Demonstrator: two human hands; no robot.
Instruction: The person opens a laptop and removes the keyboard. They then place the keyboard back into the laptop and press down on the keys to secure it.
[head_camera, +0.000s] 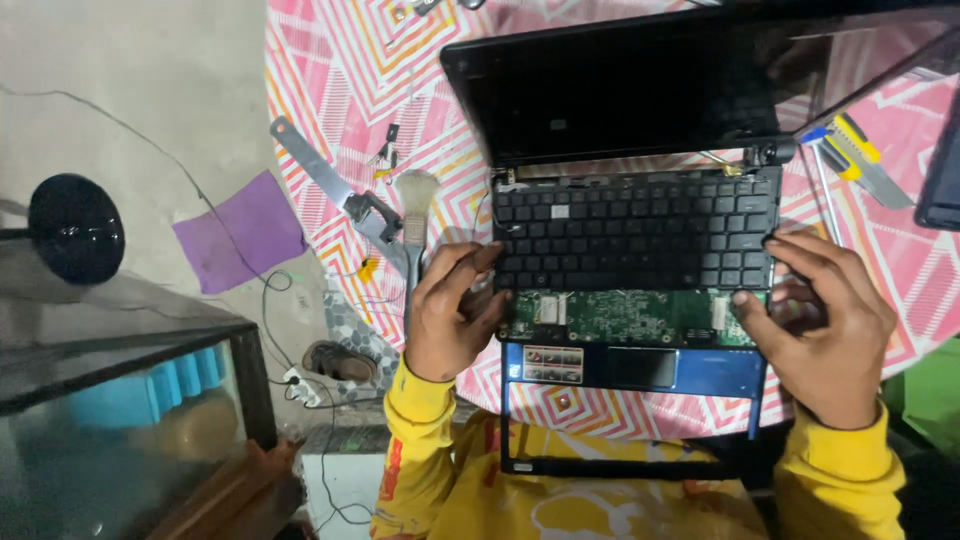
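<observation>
A small black laptop (640, 90) lies open on a round table with a pink, white and orange zigzag cloth (330, 70). Its black keyboard (635, 228) is lifted loose, showing a green circuit board (630, 318) below it. The blue palm rest (640, 368) is slid toward me, off the table edge. My left hand (455, 310) grips the keyboard's lower left corner. My right hand (825, 325) holds the lower right corner of the keyboard and base. Both arms wear yellow sleeves.
A paintbrush (414, 215) and a grey metal bar (330, 185) lie left of the laptop. A yellow and grey utility knife (862, 155) lies at the right. Below left stand a glass tank (120, 400), a purple cloth (240, 232), cables and a black round lamp base (76, 228).
</observation>
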